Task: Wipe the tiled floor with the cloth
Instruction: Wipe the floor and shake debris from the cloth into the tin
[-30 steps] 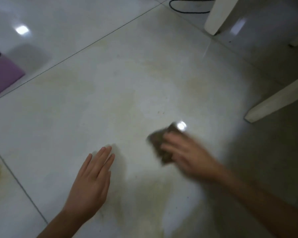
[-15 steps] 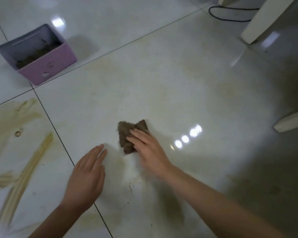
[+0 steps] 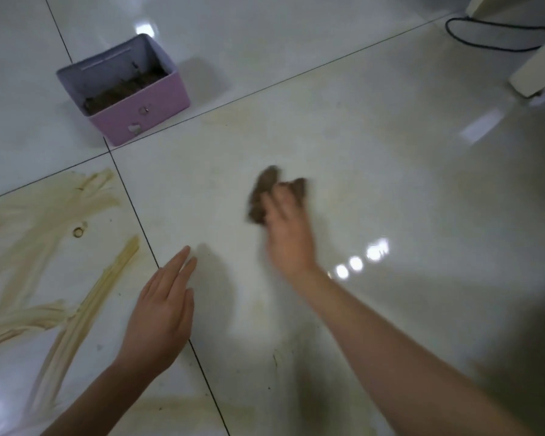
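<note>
**Centre tile nearly clean, streaked tile waiting**

The right hand (image 3: pixel 288 234) is on the brown cloth (image 3: pixel 261 196) mid-tile, all motion blur; whether its fingers curl round the cloth or press flat cannot be told; the left hand (image 3: pixel 161 313) lies flat, fingers straight, across the grout line (image 3: pixel 132 209); the tiled floor (image 3: pixel 359 152) here shows only a faint haze; the thick yellowish streaks (image 3: pixel 85 297) on the left tile look untouched, so a good share likely remains; the pink box (image 3: pixel 139 99) bears no readable writing.

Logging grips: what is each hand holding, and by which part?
The right hand rests on the brown cloth, over its near part; blur hides any grip. The left hand holds nothing.
</note>
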`<move>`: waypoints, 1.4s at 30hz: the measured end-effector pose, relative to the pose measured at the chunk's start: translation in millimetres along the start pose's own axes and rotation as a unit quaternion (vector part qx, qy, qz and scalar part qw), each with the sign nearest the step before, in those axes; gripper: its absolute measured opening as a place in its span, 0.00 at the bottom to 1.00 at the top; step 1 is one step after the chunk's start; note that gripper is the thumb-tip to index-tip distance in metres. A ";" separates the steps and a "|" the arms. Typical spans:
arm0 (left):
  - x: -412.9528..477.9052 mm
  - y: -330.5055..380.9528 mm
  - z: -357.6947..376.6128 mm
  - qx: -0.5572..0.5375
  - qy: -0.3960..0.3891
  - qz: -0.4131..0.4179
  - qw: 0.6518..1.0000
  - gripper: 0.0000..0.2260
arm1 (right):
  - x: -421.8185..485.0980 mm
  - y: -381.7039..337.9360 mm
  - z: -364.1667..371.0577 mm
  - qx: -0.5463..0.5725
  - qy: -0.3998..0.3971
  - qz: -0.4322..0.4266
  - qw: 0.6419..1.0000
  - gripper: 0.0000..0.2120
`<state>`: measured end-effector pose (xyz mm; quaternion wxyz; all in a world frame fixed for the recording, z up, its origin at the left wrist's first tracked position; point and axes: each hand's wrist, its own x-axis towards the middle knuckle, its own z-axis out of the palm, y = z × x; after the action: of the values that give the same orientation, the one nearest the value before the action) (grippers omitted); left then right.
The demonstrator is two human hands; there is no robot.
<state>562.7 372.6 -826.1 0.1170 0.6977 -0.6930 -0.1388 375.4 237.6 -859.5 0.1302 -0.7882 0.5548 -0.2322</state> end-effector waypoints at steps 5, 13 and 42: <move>0.7 -9.7 -7.1 0.022 0.028 -0.064 0.997 0.22 | -55.2 -55.3 -19.1 0.153 -0.282 -0.231 0.919 0.20; -8.1 -18.8 3.0 0.054 0.000 -0.057 0.997 0.25 | 92.1 59.6 -56.6 0.064 -0.161 -0.017 0.985 0.18; -1.2 -4.6 -6.0 0.048 -0.026 -0.114 0.992 0.21 | -146.5 -9.0 -56.7 0.147 -0.200 -0.124 0.961 0.22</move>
<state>569.1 373.7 -822.2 0.0489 0.7732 -0.6174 -0.1361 313.2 380.7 -839.1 0.3234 -0.8533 0.3751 -0.1632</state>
